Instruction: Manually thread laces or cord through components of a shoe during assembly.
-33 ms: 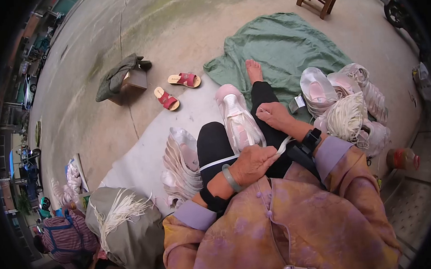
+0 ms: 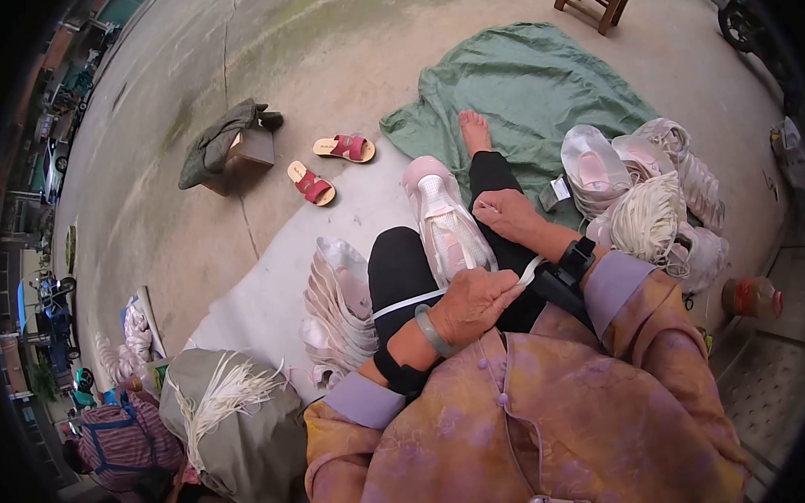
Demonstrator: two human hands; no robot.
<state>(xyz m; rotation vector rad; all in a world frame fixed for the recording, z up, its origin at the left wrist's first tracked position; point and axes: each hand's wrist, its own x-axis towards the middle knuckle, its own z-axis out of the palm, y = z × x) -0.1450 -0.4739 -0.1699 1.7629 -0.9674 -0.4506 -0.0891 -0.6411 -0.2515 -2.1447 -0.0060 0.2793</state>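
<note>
A pink and white sneaker rests between my black-clad legs, its toe pointing away from me. My left hand is closed at the heel end of the sneaker, gripping a white shoelace that loops out toward my right forearm. Over my right thigh, my right hand is closed in a pinch; a thin pale bit shows at its fingertips, too small to make out. A white band crosses my left thigh. Nested shoe uppers stand beside my left leg.
More pink and white uppers and a bundle of white laces lie at right by a green cloth. Red sandals and a draped box are ahead left. More laces lie on a grey-covered heap; another person sits beyond.
My right hand has shifted very slightly left, and the lace loop by my left hand has moved a little. The sneaker and my left hand look almost unchanged.
</note>
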